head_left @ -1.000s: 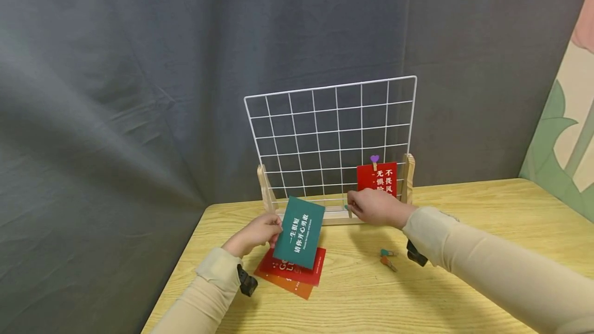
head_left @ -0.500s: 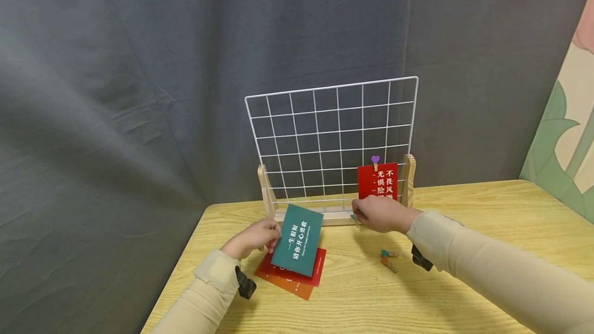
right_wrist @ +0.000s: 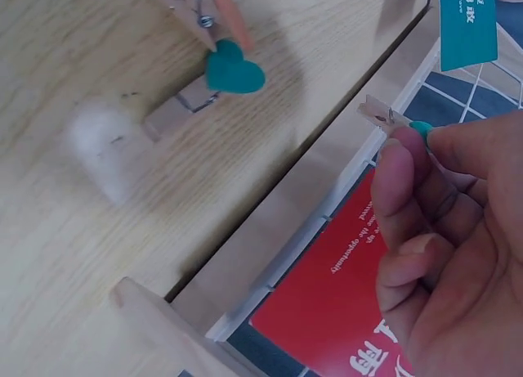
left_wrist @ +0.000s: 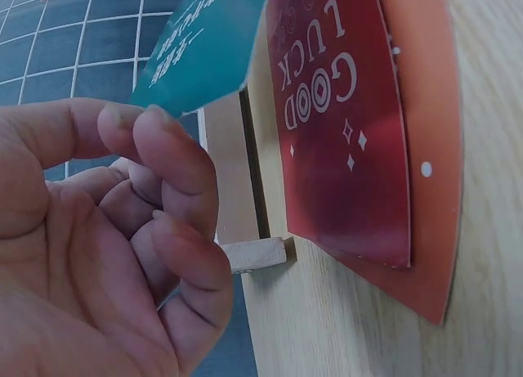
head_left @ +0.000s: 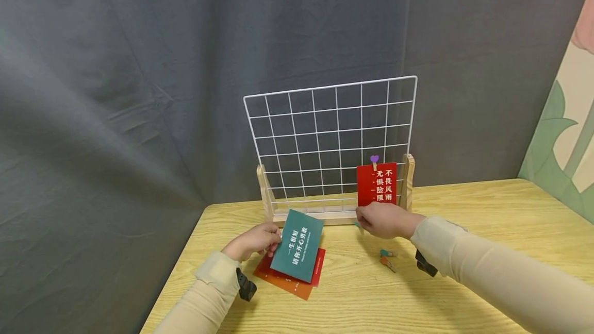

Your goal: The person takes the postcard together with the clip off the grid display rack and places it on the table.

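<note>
so far one red card (head_left: 377,184) hangs clipped on the wire grid (head_left: 331,143); your left hand (head_left: 252,241) pinches the teal card (head_left: 297,245) above the table's near-left card stack, your right hand (head_left: 382,220) pinches a wooden clip (right_wrist: 388,115), both unhung

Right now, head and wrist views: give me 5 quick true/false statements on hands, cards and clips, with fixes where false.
1. The left hand holds a teal card by its edge. True.
2. The right hand is empty. False: it pinches a small wooden clip with a teal tip.
3. A red card hangs on the wire grid under a clip with a purple heart. True.
4. The red card hangs at the grid's top left corner. False: it hangs at the lower right, beside the wooden post.
5. Spare clips lie on the table. True.
</note>
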